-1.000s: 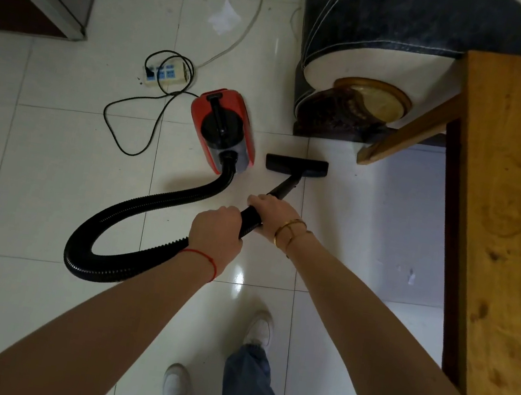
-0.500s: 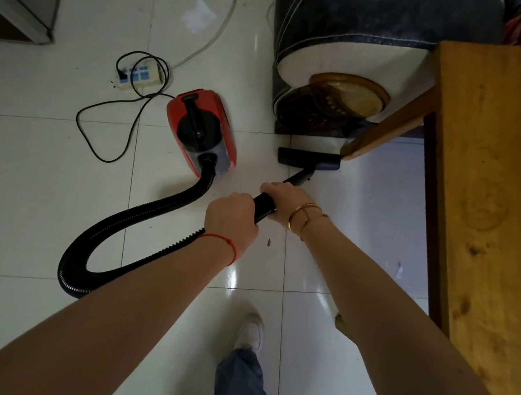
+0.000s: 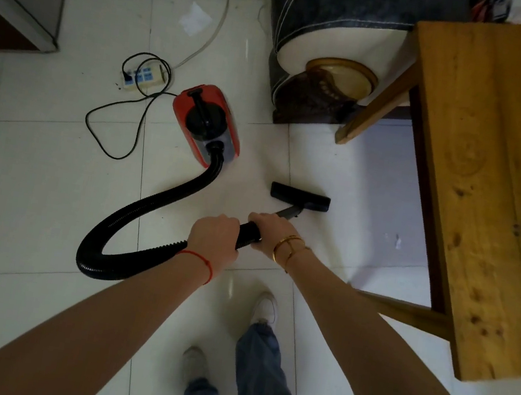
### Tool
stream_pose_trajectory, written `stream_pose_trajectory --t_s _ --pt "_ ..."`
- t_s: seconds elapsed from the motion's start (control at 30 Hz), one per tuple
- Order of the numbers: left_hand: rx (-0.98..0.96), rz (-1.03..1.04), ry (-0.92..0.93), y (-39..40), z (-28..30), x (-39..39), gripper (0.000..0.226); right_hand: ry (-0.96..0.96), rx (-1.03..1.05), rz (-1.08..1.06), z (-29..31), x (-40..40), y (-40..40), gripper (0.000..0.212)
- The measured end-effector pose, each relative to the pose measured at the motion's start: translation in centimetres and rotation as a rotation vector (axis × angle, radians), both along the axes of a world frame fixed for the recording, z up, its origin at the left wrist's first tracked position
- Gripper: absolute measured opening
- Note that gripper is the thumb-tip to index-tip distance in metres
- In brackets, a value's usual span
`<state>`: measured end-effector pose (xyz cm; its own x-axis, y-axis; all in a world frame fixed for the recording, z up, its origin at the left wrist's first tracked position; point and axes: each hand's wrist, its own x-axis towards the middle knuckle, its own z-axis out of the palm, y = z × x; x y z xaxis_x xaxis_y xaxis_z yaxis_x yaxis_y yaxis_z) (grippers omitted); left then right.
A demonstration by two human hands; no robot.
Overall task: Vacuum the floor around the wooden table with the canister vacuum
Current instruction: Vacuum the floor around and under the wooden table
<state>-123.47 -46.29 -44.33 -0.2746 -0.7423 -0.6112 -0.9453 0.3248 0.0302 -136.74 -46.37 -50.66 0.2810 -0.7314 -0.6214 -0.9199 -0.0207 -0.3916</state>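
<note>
Gripping the black wand (image 3: 287, 213), both hands were clenched round it: left hand (image 3: 213, 241) at the rear where the ribbed hose (image 3: 136, 213) joined, right hand (image 3: 269, 235) just ahead. Beyond the right hand's grip, the brush head (image 3: 300, 197) lay flat on the white tile floor (image 3: 37, 182), near the wooden table (image 3: 489, 179) to the right. Behind the left hand's grip the hose looped away, then ran up to the red vacuum (image 3: 207, 123), standing ahead and left. A power strip (image 3: 144, 75) lay past it.
</note>
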Motion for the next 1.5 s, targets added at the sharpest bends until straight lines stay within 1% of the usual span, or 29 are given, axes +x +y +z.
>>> stream_pose_trajectory --t_s 0.13,0.3,0.4,0.6,0.67,0.77,0.83,1.17,1.5 --pt "0.034 -0.108 -0.019 4.0 0.3 3.3 0.028 -0.021 0.009 -0.053 0.3 3.2 5.3 0.024" --pt "0.054 -0.254 -0.070 8.5 0.8 7.4 0.026 -0.043 0.004 -0.117 0.1 7.2 11.8 0.033" --pt "0.058 -0.335 -0.080 10.5 1.4 9.4 0.026 -0.055 0.002 -0.155 0.4 9.3 14.9 0.034" --pt "0.079 -0.465 -0.089 13.6 2.3 11.2 0.030 -0.070 0.025 -0.240 0.6 11.8 19.3 0.040" --pt "0.075 -0.478 -0.089 14.3 2.3 10.9 0.030 -0.073 0.015 -0.281 0.5 11.8 20.2 0.038" --pt "0.047 -0.491 -0.080 14.7 2.0 9.9 0.028 -0.087 -0.018 -0.339 0.5 11.0 21.1 0.029" --pt "0.030 -0.500 -0.068 14.9 1.7 8.9 0.027 -0.087 -0.031 -0.367 0.3 10.0 21.3 0.026" --pt "-0.017 -0.462 0.018 14.4 -0.2 0.1 0.023 -0.039 -0.109 -0.435 -1.7 1.1 20.1 0.031" --pt "-0.114 -0.490 0.007 9.4 -1.4 -11.0 0.020 -0.045 -0.154 -0.545 -2.1 -9.3 15.2 0.027"
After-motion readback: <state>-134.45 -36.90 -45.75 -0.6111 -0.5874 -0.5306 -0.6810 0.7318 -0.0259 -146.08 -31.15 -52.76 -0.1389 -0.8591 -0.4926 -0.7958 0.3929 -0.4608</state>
